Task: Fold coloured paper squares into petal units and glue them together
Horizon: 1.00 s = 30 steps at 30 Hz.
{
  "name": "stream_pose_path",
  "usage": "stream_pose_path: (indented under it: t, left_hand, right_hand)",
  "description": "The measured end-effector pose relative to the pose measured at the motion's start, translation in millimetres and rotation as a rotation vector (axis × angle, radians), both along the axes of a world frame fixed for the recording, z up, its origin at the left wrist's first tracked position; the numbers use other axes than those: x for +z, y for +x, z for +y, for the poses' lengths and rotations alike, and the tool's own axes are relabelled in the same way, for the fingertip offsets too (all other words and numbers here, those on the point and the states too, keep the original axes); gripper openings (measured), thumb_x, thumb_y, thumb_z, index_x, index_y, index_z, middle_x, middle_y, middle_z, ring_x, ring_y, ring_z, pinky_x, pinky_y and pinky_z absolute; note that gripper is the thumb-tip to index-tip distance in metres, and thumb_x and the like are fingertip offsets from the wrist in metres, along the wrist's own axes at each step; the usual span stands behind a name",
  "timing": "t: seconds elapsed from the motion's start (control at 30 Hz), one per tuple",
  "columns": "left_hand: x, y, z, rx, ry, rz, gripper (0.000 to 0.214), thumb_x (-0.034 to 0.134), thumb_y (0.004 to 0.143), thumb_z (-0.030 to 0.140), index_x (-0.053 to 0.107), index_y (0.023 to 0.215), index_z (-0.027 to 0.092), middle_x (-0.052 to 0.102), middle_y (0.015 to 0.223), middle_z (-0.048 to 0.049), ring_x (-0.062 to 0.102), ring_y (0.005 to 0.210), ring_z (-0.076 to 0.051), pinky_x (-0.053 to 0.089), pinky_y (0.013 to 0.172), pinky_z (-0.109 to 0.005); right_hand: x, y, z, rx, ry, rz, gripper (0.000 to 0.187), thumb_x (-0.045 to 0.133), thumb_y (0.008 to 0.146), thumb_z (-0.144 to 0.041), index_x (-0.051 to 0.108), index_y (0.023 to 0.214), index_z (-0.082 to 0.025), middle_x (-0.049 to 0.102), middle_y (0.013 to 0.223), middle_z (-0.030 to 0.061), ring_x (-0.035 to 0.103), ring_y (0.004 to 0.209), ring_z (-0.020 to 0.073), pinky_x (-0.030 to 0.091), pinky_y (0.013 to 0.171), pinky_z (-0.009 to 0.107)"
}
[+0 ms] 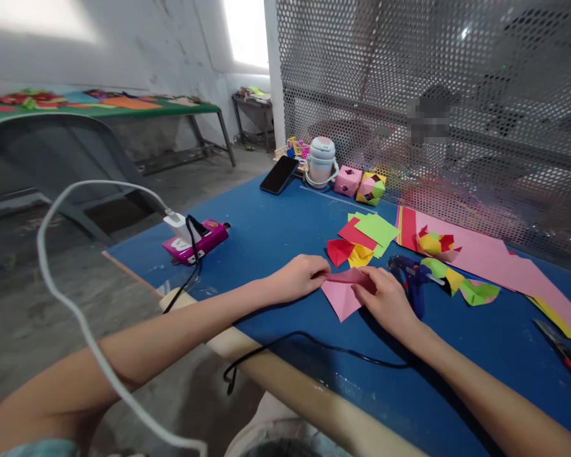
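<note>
We locate the pink sheet (341, 303) near the front edge of the blue worktop (238, 238), between our left hand (297, 279) and right hand (387, 298); its upper part is folded over into a band, and its lower corner points toward us; the left fingers are closed on the left end of the band; the right thumb and fingers grip the right end; we cannot tell whether the sheet touches the surface beneath; just beyond it we find a red folded piece (339, 252) and a yellow folded piece (361, 256), side by side; behind these, a red square (356, 232) and a green square (379, 230) overlap; next to the right hand lies a blue glue gun (413, 273), its nozzle directed rightward; farther right we note a red-handled cutting tool (564, 355); toward the left we observe a purple power strip (212, 238) carrying a white adapter (181, 227); a phone (280, 175) and a lidded bottle (321, 165) occupy the far side.
</note>
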<state>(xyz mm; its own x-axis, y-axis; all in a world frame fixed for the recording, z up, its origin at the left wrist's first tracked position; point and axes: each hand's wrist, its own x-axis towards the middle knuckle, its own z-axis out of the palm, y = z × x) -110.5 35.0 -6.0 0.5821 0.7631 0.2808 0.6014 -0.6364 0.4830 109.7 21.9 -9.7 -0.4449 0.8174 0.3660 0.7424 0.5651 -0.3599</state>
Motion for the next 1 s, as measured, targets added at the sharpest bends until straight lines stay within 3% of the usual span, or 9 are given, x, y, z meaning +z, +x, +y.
stream_pose_path:
  t: [0.1,0.23,0.4,0.6,1.0]
  left_hand:
    - [-0.1,-0.8,-1.0,-0.010,-0.017,-0.006,0.014,0.046,0.080,0.010,0.060,0.080,0.014,0.061,0.076,-0.0028,0.055,0.071,-0.012,0.040,0.066,-0.021]
    - [-0.7,-4.9,-0.4,-0.063,-0.012,0.039,0.014,0.045,0.082,0.011,0.058,0.082,0.013,0.061,0.081,-0.0045,0.054,0.077,-0.014,0.040,0.070,-0.022]
    - [0.0,-9.9,0.3,-0.110,-0.011,0.065,0.014,0.044,0.082,0.009,0.057,0.084,0.014,0.059,0.082,-0.0040,0.051,0.079,-0.014,0.040,0.073,-0.023]
    - [1.2,-16.6,0.4,-0.157,0.016,0.142,0.017,0.042,0.082,0.007,0.057,0.089,0.014,0.057,0.085,-0.0049,0.049,0.082,-0.016,0.040,0.075,-0.025]
    - [11.3,-14.6,-3.6,-0.233,0.200,0.418,0.026,0.036,0.088,0.010,0.062,0.091,0.010,0.056,0.084,-0.0107,0.049,0.081,-0.020,0.040,0.073,-0.030]
  right_hand:
    - [-2.2,-4.0,3.2,0.010,-0.046,0.017,0.027,0.052,0.077,-0.013,0.056,0.104,-0.019,0.064,0.088,0.0055,0.053,0.081,0.0213,0.039,0.072,0.033]
    - [-5.8,-7.7,0.6,0.151,-0.025,-0.004,0.032,0.047,0.076,-0.002,0.056,0.102,-0.018,0.065,0.087,0.0045,0.052,0.078,0.0189,0.036,0.070,0.031]
    - [-6.4,-6.5,-1.1,0.276,0.088,-0.127,0.028,0.044,0.083,-0.004,0.055,0.106,-0.016,0.066,0.093,0.0063,0.050,0.078,0.0192,0.032,0.068,0.031]
    - [-0.2,-7.2,0.3,0.385,0.173,-0.299,0.027,0.041,0.085,-0.003,0.057,0.101,-0.016,0.066,0.085,0.0062,0.049,0.079,0.0185,0.030,0.069,0.031]
    - [3.5,5.0,-4.3,0.345,0.252,-0.418,0.023,0.037,0.087,-0.006,0.059,0.090,-0.015,0.060,0.073,0.0054,0.046,0.070,0.0173,0.029,0.071,0.031]
